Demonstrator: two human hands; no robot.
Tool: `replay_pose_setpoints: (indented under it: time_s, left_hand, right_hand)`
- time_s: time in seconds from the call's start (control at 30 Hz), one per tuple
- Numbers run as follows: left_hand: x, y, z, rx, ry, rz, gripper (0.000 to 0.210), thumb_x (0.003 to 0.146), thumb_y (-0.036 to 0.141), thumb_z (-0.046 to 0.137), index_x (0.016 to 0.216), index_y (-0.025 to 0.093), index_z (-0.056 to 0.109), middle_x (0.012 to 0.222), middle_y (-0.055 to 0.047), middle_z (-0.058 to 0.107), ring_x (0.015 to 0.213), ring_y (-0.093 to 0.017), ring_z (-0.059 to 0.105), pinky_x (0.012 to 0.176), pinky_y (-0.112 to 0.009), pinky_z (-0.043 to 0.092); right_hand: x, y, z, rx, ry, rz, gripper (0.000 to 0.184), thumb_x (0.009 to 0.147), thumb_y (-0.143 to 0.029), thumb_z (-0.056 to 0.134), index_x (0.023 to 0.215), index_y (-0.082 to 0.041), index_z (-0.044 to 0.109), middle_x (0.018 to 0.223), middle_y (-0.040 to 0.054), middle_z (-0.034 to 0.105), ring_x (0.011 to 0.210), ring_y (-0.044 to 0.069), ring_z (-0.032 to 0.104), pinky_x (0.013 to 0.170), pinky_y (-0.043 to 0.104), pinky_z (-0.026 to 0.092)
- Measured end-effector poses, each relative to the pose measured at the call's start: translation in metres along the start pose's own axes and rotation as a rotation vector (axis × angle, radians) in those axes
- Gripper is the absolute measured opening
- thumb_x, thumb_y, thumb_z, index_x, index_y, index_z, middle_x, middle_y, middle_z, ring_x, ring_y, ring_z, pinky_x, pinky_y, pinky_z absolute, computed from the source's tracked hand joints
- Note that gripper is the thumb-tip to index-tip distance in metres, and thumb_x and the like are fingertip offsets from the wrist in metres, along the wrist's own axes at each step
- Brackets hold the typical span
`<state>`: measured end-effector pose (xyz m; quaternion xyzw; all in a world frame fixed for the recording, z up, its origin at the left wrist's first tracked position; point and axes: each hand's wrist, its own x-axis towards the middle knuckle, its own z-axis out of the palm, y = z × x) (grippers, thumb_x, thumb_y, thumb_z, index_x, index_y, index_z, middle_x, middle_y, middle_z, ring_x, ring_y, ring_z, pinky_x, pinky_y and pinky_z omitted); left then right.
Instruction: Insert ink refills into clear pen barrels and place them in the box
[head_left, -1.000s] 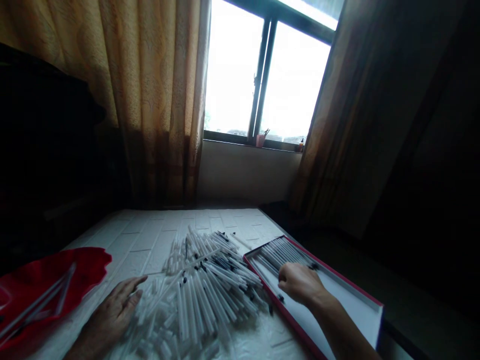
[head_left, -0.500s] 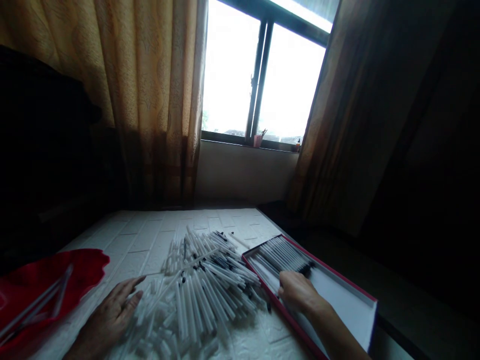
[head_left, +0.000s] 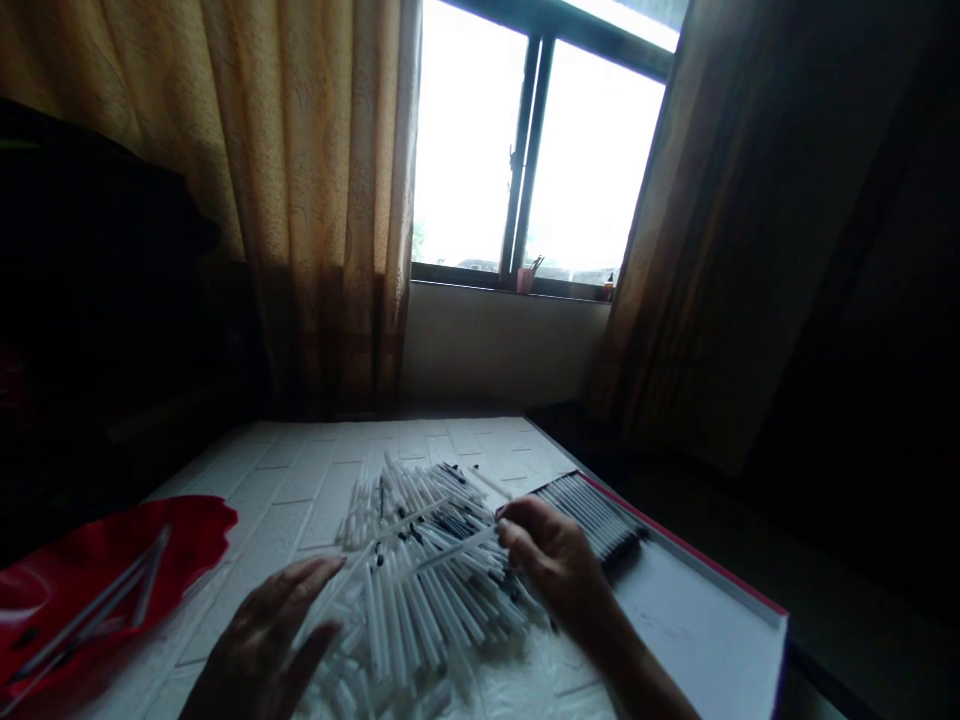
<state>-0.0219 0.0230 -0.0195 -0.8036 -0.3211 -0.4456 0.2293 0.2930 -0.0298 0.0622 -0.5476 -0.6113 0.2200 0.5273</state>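
Observation:
A heap of thin whitish, translucent pens (head_left: 420,610), some with black ends, lies loose on the table. My right hand (head_left: 551,560) is over the heap's right side, thumb and fingers pinched on one pale pen (head_left: 459,548) that points left across the pile. My left hand (head_left: 270,630) is at the heap's left edge, thumb and fingers apart; whether its fingertips touch the pens I cannot tell. Beside my right arm, a shallow red-edged box (head_left: 750,597) has a row of similar pens (head_left: 592,510) side by side at its far end, dark ends toward me.
A red scalloped dish (head_left: 202,520) with a few pens in it stands at the left. The table (head_left: 300,455) has a white brick-pattern cover. Behind it are a window, curtains (head_left: 315,200) and a pink cup (head_left: 524,281) on the sill.
My right hand has moved from inside the box leftward to the heap and now pinches a pen. My left hand has shifted right, closer to the heap. The view has turned slightly.

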Motion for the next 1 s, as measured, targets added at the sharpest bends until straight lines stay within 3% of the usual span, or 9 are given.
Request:
replay_pose_setpoints:
  time_s: [0.1, 0.23, 0.3, 0.43, 0.6, 0.8, 1.0]
  left_hand:
    - [0.010, 0.024, -0.009, -0.020, -0.039, 0.076, 0.044, 0.104, 0.057, 0.042, 0.126, 0.022, 0.059, 0.104, -0.006, 0.081, 0.092, -0.018, 0.080, 0.082, -0.021, 0.062]
    - [0.011, 0.032, -0.005, -0.164, -0.096, -0.005, 0.032, 0.109, 0.049, 0.034, 0.109, 0.026, 0.056, 0.077, 0.005, 0.077, 0.062, -0.008, 0.077, 0.063, -0.008, 0.057]
    - [0.009, 0.030, -0.002, -0.171, -0.113, -0.009, 0.032, 0.109, 0.050, 0.034, 0.103, 0.027, 0.056, 0.078, 0.005, 0.078, 0.065, -0.008, 0.078, 0.064, -0.009, 0.057]
    - [0.003, 0.030, 0.002, -0.140, -0.111, 0.024, 0.036, 0.107, 0.054, 0.037, 0.110, 0.025, 0.058, 0.090, 0.001, 0.081, 0.079, -0.013, 0.081, 0.073, -0.014, 0.060]
    - [0.004, 0.033, -0.004, -0.145, -0.110, -0.016, 0.031, 0.110, 0.044, 0.037, 0.097, 0.027, 0.059, 0.073, 0.006, 0.075, 0.060, -0.009, 0.076, 0.059, -0.011, 0.056]
    - [0.014, 0.030, -0.012, -0.112, -0.070, -0.026, 0.036, 0.108, 0.047, 0.041, 0.092, 0.028, 0.067, 0.076, 0.006, 0.078, 0.066, -0.011, 0.078, 0.062, -0.014, 0.058]
    - [0.008, 0.030, -0.009, -0.321, -0.247, -0.187, 0.045, 0.108, 0.048, 0.037, 0.077, 0.029, 0.062, 0.062, 0.009, 0.069, 0.054, -0.007, 0.072, 0.052, -0.009, 0.051]
  right_hand:
    - [0.001, 0.005, 0.046, 0.375, -0.221, 0.157, 0.023, 0.075, -0.043, 0.066, 0.074, -0.020, 0.061, 0.064, -0.0028, 0.058, 0.055, 0.013, 0.052, 0.052, 0.025, 0.042]
    - [0.002, 0.013, 0.072, 0.460, -0.254, 0.227, 0.029, 0.070, -0.046, 0.073, 0.071, -0.019, 0.062, 0.060, -0.0040, 0.057, 0.051, 0.010, 0.048, 0.050, 0.024, 0.039]
    - [0.002, 0.016, 0.073, 0.479, -0.246, 0.253, 0.033, 0.069, -0.048, 0.076, 0.072, -0.018, 0.063, 0.061, -0.0044, 0.057, 0.052, 0.010, 0.048, 0.050, 0.023, 0.039]
    - [-0.001, 0.023, 0.073, 0.511, -0.212, 0.308, 0.040, 0.067, -0.053, 0.080, 0.076, -0.017, 0.065, 0.062, -0.0054, 0.056, 0.053, 0.009, 0.050, 0.050, 0.021, 0.037]
    - [-0.006, 0.031, 0.077, 0.548, -0.187, 0.351, 0.040, 0.065, -0.052, 0.084, 0.072, -0.017, 0.065, 0.060, -0.0050, 0.058, 0.054, 0.010, 0.052, 0.050, 0.022, 0.037]
    - [-0.010, 0.038, 0.076, 0.585, -0.192, 0.332, 0.028, 0.063, -0.040, 0.087, 0.071, -0.017, 0.074, 0.061, -0.0033, 0.063, 0.058, 0.011, 0.054, 0.055, 0.023, 0.042]
    - [-0.011, 0.041, 0.076, 0.599, -0.189, 0.290, 0.031, 0.061, -0.038, 0.090, 0.082, -0.019, 0.077, 0.076, -0.0007, 0.072, 0.070, 0.013, 0.062, 0.067, 0.024, 0.049]
